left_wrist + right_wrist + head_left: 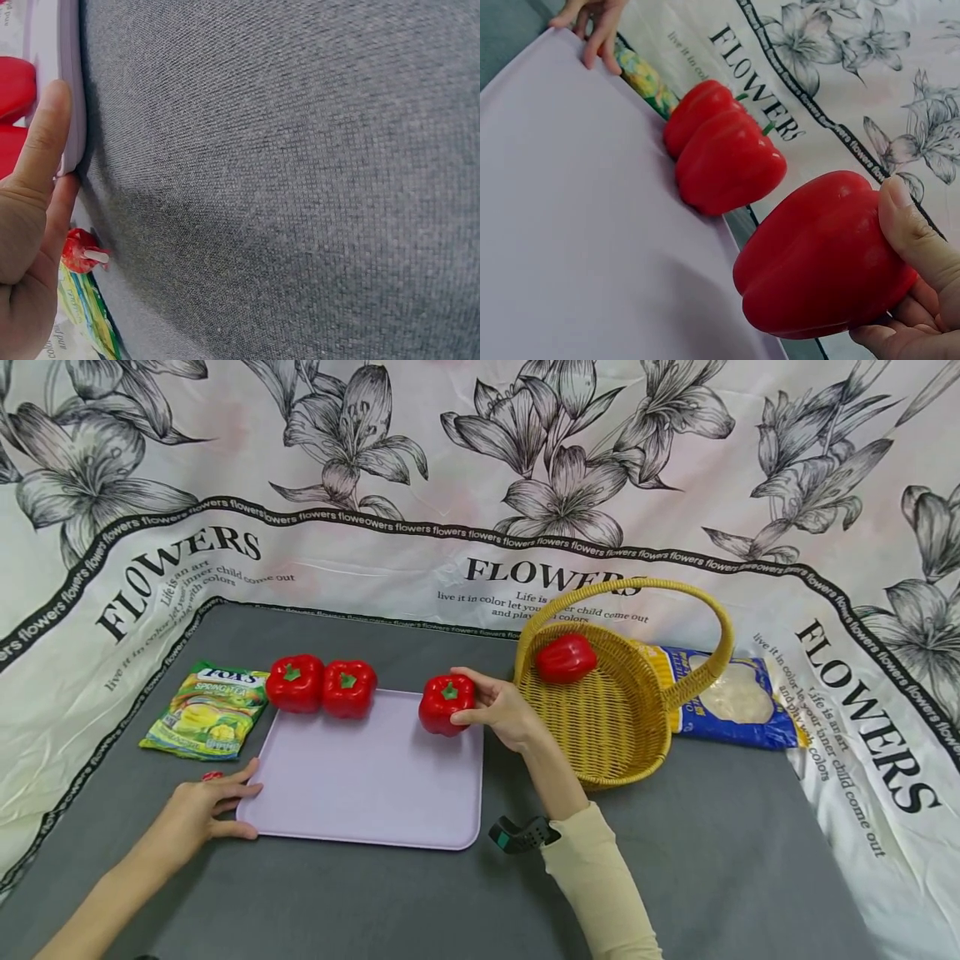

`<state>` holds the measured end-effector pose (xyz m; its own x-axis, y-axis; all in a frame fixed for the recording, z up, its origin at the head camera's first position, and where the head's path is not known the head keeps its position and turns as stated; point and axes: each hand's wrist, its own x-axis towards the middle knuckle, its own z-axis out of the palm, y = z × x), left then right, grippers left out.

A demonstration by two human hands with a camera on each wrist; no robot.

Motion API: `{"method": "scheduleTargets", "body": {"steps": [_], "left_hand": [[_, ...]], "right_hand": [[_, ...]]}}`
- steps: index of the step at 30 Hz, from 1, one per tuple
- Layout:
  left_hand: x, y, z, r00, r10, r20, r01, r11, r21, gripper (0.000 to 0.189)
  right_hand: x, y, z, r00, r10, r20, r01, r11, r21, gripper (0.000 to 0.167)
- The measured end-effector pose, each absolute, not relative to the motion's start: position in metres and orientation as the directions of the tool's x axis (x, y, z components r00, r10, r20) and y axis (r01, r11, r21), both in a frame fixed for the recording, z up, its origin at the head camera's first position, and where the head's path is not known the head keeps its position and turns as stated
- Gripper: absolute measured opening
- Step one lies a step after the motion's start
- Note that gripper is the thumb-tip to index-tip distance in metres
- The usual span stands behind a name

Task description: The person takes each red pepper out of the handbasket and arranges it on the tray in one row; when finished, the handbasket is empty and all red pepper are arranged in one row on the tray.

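Note:
My right hand (501, 706) grips a red bell pepper (447, 703) with a green stem, thumb on one side and fingers on the other. In the right wrist view this pepper is held over the edge of the lilac tray (367, 785). Two more red bell peppers (294, 683) (349, 688) sit side by side at the tray's far left corner. My left hand (202, 806) touches the tray's near left corner, its fingers along the left side and the straight thumb (46, 135) against the front wall.
A yellow wicker basket (600, 752) with a tall handle stands right of the tray, holding another red bell pepper (566, 658). Behind it lies a blue and yellow food packet (731, 697). A green Fox's candy bag (210, 710) and a small red-wrapped piece (81, 251) lie left.

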<state>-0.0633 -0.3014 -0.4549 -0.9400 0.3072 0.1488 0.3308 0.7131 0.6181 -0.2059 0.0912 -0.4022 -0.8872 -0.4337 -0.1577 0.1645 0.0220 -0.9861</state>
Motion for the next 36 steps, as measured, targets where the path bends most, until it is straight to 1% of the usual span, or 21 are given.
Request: {"method": "scheduleTargets", "body": {"steps": [3, 7, 18, 30, 36], "left_hand": [[-0.065, -0.301, -0.454, -0.941, 0.311, 0.136, 0.327, 0.723, 0.609, 0.061], [-0.065, -0.301, -0.454, -0.934, 0.32, 0.157, 0.348, 0.724, 0.596, 0.061], [-0.065, -0.302, -0.455, -0.932, 0.323, 0.168, 0.356, 0.714, 0.604, 0.06], [-0.065, -0.301, -0.452, -0.942, 0.316, 0.113, 0.319, 0.737, 0.597, 0.062], [-0.066, -0.302, -0.453, -0.933, 0.329, 0.145, 0.347, 0.721, 0.599, 0.061]], "right_hand": [[-0.207, 0.09, -0.404, -0.888, -0.431, -0.158, 0.161, 0.029, -0.987, 0.06], [-0.21, 0.087, -0.405, -0.89, -0.428, -0.157, 0.156, 0.038, -0.987, 0.061], [-0.217, 0.078, -0.407, -0.882, -0.433, -0.187, 0.185, 0.048, -0.982, 0.062], [-0.222, 0.067, -0.408, -0.868, -0.459, -0.19, 0.202, 0.025, -0.979, 0.062], [-0.226, 0.061, -0.41, -0.867, -0.462, -0.185, 0.203, 0.011, -0.979, 0.063]]}}
